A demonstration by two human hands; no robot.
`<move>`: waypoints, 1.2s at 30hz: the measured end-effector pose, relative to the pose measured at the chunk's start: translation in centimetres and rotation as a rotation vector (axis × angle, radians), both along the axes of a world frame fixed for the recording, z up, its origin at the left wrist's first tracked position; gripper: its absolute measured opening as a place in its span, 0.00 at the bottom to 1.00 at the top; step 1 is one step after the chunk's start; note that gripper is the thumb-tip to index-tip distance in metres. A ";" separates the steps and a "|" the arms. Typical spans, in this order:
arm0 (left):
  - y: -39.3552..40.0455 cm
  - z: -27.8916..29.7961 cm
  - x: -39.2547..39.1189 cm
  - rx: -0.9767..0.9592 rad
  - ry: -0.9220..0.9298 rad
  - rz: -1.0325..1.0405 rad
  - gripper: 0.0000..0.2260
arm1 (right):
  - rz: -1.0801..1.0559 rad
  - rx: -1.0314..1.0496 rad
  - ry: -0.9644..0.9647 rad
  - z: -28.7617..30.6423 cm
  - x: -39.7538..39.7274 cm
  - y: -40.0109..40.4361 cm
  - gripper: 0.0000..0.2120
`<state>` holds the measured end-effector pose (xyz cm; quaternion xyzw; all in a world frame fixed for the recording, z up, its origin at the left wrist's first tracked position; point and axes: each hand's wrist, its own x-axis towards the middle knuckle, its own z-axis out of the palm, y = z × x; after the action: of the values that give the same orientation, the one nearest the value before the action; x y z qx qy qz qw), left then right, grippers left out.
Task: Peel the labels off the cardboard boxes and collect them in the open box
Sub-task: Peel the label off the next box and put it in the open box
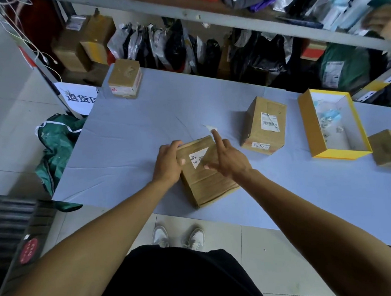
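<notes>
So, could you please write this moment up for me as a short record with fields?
surface: table under a pale blue cloth
box in work: cardboard box near the front edge, label partly torn, a triangle left
left hand: steadies the box's left side
right hand: lifted over the box, a peeled label piece at the raised fingertip
collection box: open yellow box at right, scraps inside
other boxes: labelled box beside it, one at the far left corner, one at the right edge
</notes>
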<state>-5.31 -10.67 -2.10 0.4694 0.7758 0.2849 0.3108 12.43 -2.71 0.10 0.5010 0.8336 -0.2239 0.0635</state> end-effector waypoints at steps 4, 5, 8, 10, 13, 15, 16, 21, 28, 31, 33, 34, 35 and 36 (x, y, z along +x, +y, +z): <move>-0.6 -0.5 0.9 0.068 0.025 -0.031 0.19 | 0.089 -0.037 0.154 -0.6 -0.2 0.1 0.55; -0.6 -0.7 0.8 0.059 0.004 -0.054 0.20 | 0.092 -0.072 0.157 -0.7 -0.1 0.2 0.57; -0.2 -1.0 -0.3 -0.013 -0.066 -0.175 0.24 | 0.098 -0.120 0.140 -1.0 0.6 -0.2 0.63; 0.2 -0.9 -0.7 -0.042 -0.044 -0.210 0.24 | 0.084 -0.117 0.148 -1.2 1.0 -0.7 0.64; 0.1 -0.7 0.2 -0.002 0.014 -0.143 0.22 | 0.049 -0.097 0.164 -1.4 0.8 -1.1 0.65; -0.6 -0.9 1.3 0.084 0.017 -0.076 0.21 | 0.040 -0.080 0.160 -1.5 0.4 -1.3 0.65; -0.9 -1.0 1.7 0.119 0.006 -0.042 0.20 | 0.034 -0.071 0.159 -1.6 0.3 -1.4 0.65; -1.1 -1.5 3.0 0.143 -0.039 0.092 0.19 | 0.014 -0.053 0.169 -1.8 0.4 -1.7 0.65; -1.0 -1.4 4.0 0.123 -0.059 0.165 0.18 | 0.021 -0.044 0.161 -2.1 0.3 -1.7 0.65; -0.9 -1.5 4.1 0.122 -0.056 0.175 0.19 | 0.018 -0.045 0.163 -2.2 0.3 -1.7 0.65; -0.9 -1.6 4.1 0.124 -0.054 0.170 0.18 | 0.023 -0.049 0.162 -2.1 0.3 -1.7 0.64; -0.9 -1.7 4.1 0.126 -0.053 0.165 0.18 | 0.025 -0.052 0.162 -2.1 0.4 -1.7 0.64; -0.9 -1.7 4.1 0.128 -0.054 0.156 0.18 | 0.029 -0.054 0.160 -2.0 0.4 -1.7 0.64; -0.9 -1.6 4.1 0.130 -0.058 0.145 0.18 | 0.031 -0.051 0.155 -2.0 0.4 -1.7 0.64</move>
<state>-1.26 -11.54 -3.74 0.4231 0.7782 0.3698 0.2804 12.80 -4.37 -1.87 0.4673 0.8377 -0.2823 0.0150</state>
